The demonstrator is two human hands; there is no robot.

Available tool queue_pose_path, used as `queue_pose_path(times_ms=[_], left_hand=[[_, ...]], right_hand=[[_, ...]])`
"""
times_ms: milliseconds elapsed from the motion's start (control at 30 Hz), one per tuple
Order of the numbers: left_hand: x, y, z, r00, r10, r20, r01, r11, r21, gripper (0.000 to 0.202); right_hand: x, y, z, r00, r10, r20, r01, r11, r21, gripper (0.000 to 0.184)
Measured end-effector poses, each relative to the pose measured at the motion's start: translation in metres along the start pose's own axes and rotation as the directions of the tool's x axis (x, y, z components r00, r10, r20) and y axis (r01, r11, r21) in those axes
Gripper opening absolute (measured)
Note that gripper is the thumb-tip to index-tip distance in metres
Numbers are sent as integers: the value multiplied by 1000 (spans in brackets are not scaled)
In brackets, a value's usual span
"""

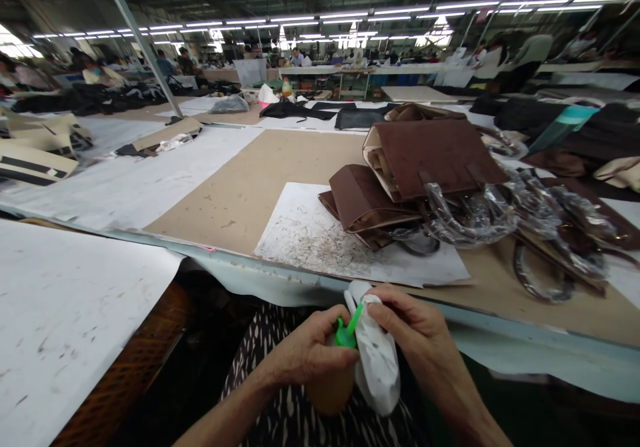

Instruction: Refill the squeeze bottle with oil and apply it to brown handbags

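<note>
The long worktable (165, 173) runs across in front of the seated person, with brown bags (430, 153) heaped on its right half, beside and partly over a smudged white sheet (300, 233). Below the table's edge, over the lap, I see both hands working close together. The left hand (317, 350) is wrapped around the upper part of an amber bottle (330, 390), which stands roughly upright; the right hand (407, 317) pinches the top of a white bundle (377, 360) just right of it, long axis nearly upright. The green nozzle (354, 323) slants up and rightward from the left grip toward the right fingertips; whether they touch it, I can't tell.
</note>
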State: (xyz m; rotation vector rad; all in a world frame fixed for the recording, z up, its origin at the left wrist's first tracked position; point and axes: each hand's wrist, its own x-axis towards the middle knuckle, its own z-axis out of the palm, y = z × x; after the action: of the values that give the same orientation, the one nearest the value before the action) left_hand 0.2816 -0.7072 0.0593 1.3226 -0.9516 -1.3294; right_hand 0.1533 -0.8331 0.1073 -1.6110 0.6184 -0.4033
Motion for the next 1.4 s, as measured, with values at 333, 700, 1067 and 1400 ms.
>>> queue_pose_path(times_ms=[333,700,1067,1400], left_hand=[[9,-3,6,942,219,-254,3,750,661,25],[16,-17,12,812,538,-225,-192,610,769,26],[14,2,20,964,149,-220,-95,966,238,22],[14,7,24,957,140,-252,-91,977,195,25]], right_hand=[[1,15,-9,978,192,85,-208,935,289,26],[4,15,-2,952,282,117,-305,890,339,28],[0,4,-28,995,100,-3,-99,987,129,28],[-2,-1,-16,989,147,-5,-143,971,190,31]])
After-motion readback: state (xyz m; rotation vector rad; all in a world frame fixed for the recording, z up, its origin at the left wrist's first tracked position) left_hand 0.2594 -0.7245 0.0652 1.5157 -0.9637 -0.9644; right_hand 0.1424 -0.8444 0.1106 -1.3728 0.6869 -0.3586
